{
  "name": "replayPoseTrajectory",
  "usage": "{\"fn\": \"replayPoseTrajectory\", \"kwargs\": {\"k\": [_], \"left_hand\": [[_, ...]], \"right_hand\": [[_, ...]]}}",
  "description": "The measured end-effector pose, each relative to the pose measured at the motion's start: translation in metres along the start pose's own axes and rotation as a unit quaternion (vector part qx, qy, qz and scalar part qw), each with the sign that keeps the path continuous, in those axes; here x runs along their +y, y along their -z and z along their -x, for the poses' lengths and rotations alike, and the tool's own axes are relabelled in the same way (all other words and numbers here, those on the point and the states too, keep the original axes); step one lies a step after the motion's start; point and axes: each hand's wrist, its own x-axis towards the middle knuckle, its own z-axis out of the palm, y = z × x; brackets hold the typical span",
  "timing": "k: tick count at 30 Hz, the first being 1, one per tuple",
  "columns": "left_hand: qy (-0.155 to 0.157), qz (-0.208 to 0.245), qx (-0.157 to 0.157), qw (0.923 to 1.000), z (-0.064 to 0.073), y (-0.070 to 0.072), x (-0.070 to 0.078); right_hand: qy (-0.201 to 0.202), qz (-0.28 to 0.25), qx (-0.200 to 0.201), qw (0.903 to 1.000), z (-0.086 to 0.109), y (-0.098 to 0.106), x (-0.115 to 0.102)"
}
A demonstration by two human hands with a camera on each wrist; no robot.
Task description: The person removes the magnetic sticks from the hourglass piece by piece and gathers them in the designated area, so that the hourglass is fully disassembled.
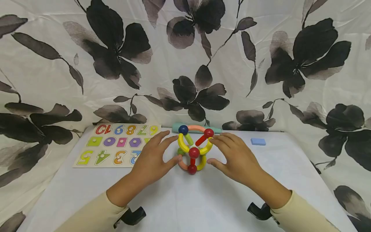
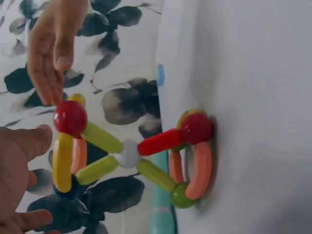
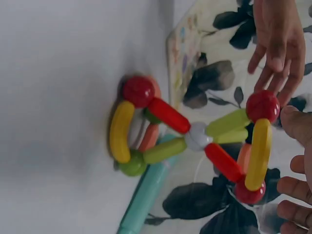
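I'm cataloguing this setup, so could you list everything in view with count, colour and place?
Ball-and-rod structure: one; red, blue, green, white, yellow and pink; standing on the table between the hands
Number board: one, pale with multicoloured numbers and shapes, back left of the table
Cylinder: one, teal, behind the structure at the table's back edge
Small block: one, blue, back right of the table
Table: one, white, under everything listed above
Floral cloth: colour white with dark flowers, behind and beside the table
Wrist devices: two, black, one at each wrist
Sleeves: two, cream, on the forearms
Left hand: one, left of the structure
Right hand: one, right of the structure
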Motion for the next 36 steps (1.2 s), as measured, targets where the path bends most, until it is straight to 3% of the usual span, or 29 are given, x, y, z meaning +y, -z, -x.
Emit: {"fn": "replayPoseTrajectory", "kwargs": {"k": [12,22,36], "left_hand": [[0.036,0.040,-0.004,0.9986,-0.003,-0.024,0.010],[0.011,0.038,0.007,0.9992,-0.007,-0.030,0.014],[-0.005,0.042,0.041,0.9983,-0.011,-0.030,0.011]], "right_hand": [[0.043,-0.028,0.012,0.9986,-0.015,-0.027,-0.022],[0.079,-0.036,0.037,0.9956,-0.021,-0.031,-0.026],[0.069,-0.054,0.035,0.9956,-0.026,-0.032,-0.027]]}}
